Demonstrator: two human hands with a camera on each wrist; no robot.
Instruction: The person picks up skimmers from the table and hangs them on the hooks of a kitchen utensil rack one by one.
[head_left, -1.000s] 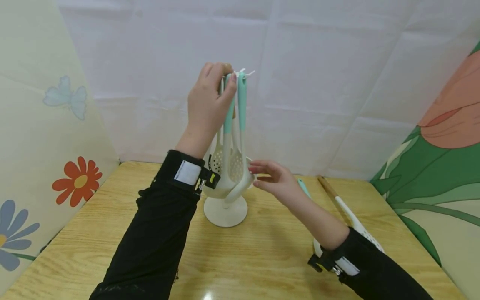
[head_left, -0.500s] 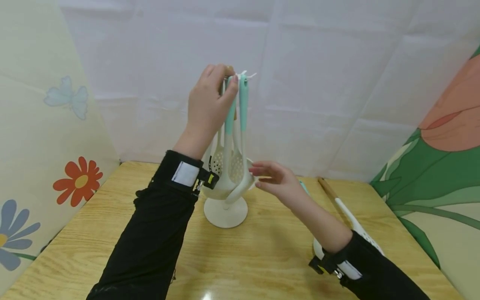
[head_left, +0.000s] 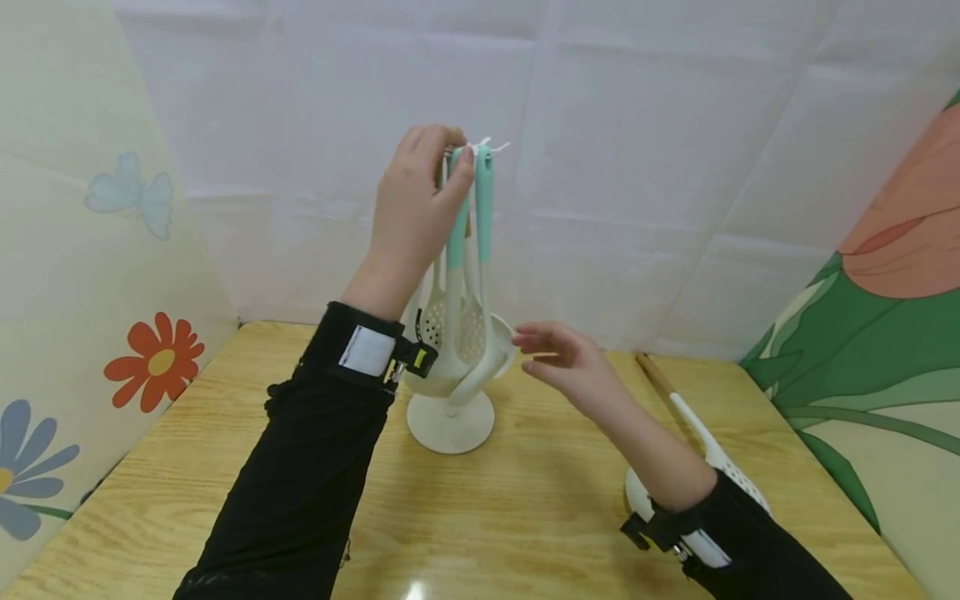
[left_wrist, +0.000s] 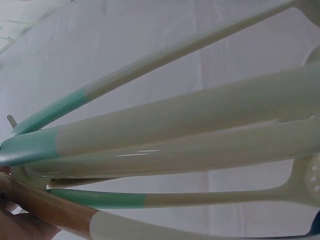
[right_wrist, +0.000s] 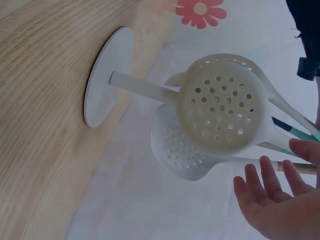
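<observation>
A cream utensil stand (head_left: 450, 421) stands on the wooden table (head_left: 525, 517). Several cream utensils with teal handles (head_left: 483, 208) hang from its top. My left hand (head_left: 450, 154) is raised to that top, its fingers curled round the handle ends. In the left wrist view the handles (left_wrist: 165, 120) fill the frame, and a wooden handle (left_wrist: 50, 210) lies against my fingers (left_wrist: 20, 227). My right hand (head_left: 532, 350) hovers open just right of the hanging ladle bowl (head_left: 480, 375), a small gap between them. The right wrist view shows a perforated skimmer (right_wrist: 225, 107) beside my open fingers (right_wrist: 270, 190).
A wooden-handled slotted spoon (head_left: 690, 425) lies on the table at the right, partly under my right forearm. Flowered panels stand at the left (head_left: 75, 333) and right (head_left: 885, 333), with a white sheet (head_left: 637, 167) behind. The stand's round base (right_wrist: 107, 75) sits mid-table.
My right hand has drawn a little to the right, away from the hanging utensil heads. My left hand stays at the top of the handles.
</observation>
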